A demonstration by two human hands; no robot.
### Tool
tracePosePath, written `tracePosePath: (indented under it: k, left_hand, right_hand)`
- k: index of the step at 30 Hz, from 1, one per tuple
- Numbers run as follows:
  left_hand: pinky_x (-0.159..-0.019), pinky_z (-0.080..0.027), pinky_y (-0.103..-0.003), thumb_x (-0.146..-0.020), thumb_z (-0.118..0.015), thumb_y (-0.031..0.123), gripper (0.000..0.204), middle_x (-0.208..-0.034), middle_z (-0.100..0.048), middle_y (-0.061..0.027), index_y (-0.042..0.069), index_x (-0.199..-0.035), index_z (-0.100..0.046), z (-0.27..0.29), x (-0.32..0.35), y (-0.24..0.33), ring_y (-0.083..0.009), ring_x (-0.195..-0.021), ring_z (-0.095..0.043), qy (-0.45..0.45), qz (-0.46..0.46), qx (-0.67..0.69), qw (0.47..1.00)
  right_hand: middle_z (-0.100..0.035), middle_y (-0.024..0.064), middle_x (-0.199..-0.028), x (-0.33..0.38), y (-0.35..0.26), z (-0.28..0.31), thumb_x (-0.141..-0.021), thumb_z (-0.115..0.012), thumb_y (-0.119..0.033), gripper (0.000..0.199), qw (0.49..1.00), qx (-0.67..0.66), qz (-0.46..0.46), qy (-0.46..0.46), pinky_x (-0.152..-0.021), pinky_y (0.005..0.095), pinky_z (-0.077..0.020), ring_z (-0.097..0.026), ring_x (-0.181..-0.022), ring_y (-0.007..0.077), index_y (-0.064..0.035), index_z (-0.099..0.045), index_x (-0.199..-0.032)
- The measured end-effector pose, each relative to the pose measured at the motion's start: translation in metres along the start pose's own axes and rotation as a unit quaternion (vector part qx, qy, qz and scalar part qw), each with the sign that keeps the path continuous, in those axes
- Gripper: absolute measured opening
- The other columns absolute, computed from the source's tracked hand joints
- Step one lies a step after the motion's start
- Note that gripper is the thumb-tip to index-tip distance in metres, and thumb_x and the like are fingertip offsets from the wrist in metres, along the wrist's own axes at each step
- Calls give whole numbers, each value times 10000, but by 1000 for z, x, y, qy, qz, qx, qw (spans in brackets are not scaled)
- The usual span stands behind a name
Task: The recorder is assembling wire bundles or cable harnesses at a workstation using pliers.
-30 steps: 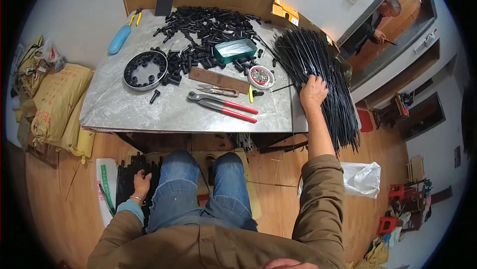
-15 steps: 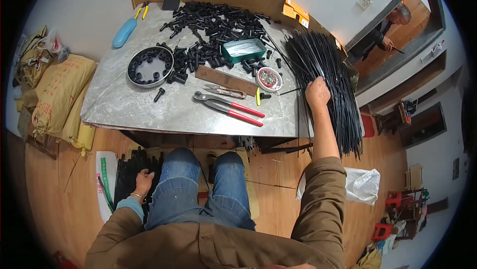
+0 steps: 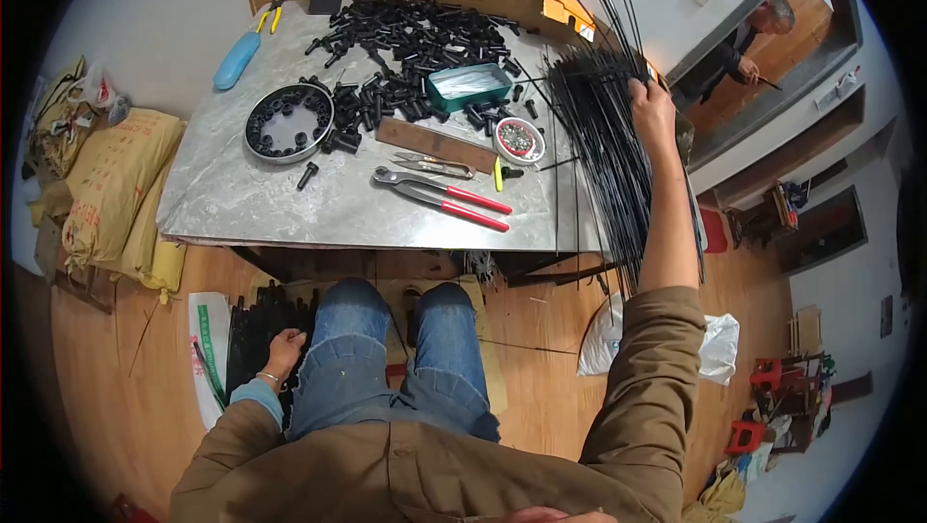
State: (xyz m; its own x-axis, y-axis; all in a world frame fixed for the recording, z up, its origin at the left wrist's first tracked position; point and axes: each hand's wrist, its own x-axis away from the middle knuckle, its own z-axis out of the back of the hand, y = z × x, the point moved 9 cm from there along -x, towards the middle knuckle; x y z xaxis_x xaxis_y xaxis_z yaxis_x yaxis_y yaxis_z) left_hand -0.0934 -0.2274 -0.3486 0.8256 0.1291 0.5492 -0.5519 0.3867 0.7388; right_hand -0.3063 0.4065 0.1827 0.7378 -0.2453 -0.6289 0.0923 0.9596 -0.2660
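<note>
My right hand point(image 3: 653, 106) is stretched out over the right end of the metal-topped table point(image 3: 251, 204) and grips a few thin black rods lifted out of the long bundle of black rods point(image 3: 603, 166) lying along that edge; the lifted rods point up and away. My left hand point(image 3: 282, 347) is down beside my left knee, resting on a pile of black parts point(image 3: 253, 325) on the floor; whether it holds one is hidden.
The table carries a heap of short black tubes point(image 3: 415, 35), a round black tray point(image 3: 287, 123), red-handled pliers point(image 3: 439, 197), scissors, a green tin point(image 3: 468, 86), a small dish of screws point(image 3: 519, 140) and a blue tool point(image 3: 237, 59). Yellow sacks point(image 3: 111, 185) lie left. Another person point(image 3: 748, 35) stands far right.
My right hand has moved further up the rod bundle and lifted a few rods so their tips stick up. My left hand stays on the floor pile.
</note>
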Motion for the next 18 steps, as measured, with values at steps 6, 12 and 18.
tracePosePath:
  k: [6,12,18]
  left_hand:
    - [-681,-493,-286,-877,-629,183,330,-987,-655,-89,-25,-1131,-597,-13,-5,-3,-163,-830,-606,-31,25,59,997]
    - [-704,-482,-295,-884,-620,173,278,-936,-648,-66,-17,-1087,-615,-9,22,1,-158,-797,-587,-68,40,40,996]
    - [-710,-481,-299,-879,-624,168,248,-918,-650,-63,-13,-1047,-637,-3,20,-22,-158,-802,-586,-58,58,32,996]
  right_hand:
    - [-667,181,-785,14,81,-8,-666,-722,-291,387,982,25,-142,-121,-704,382,-480,-658,-782,271,6,-667,-906]
    - [-625,229,-1099,68,110,-18,-730,-694,-270,383,953,138,-242,-117,-865,440,-484,-594,-1042,379,-29,-648,-1024]
    - [-634,183,-1094,75,119,-32,-801,-645,-245,306,933,203,-263,-141,-876,465,-480,-594,-1054,368,-72,-637,-1054]
